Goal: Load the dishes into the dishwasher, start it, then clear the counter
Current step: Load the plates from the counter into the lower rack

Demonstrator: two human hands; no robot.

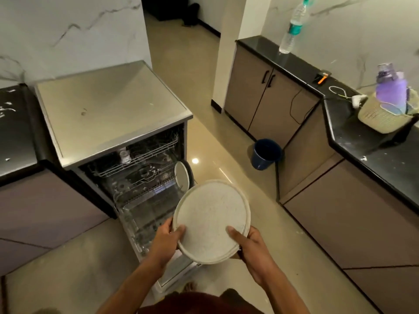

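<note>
Loading underway: one plate (182,175) racked in open dishwasher (145,177), speckled plate (212,220) gripped by left hand (166,240) and right hand (251,244); start, counter (371,141) clearing pending.

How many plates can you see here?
2: one plate held by both hands over the open dishwasher, another standing plate in its lower rack. Others may be hidden inside.

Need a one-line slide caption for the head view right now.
Both hands, left and right, hold a speckled round plate above the open dishwasher.
</note>
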